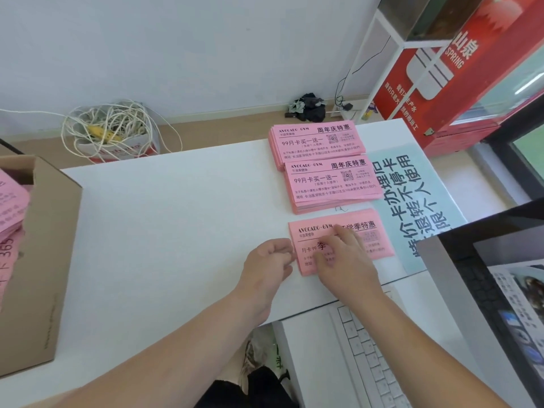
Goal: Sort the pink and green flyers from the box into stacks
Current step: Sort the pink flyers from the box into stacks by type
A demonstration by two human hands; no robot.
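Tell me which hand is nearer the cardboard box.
Left. The left hand sits at the left edge of the near pink stack, toward the cardboard box; the right hand rests on that stack, farther right.

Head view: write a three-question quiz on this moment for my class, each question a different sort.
1. How many pink stacks lie on the table?
2. True or false: the right hand rests on the nearest stack.
3. The box stands: A) left of the stacks, B) right of them, C) on them.
Key: 1. three; 2. true; 3. A.
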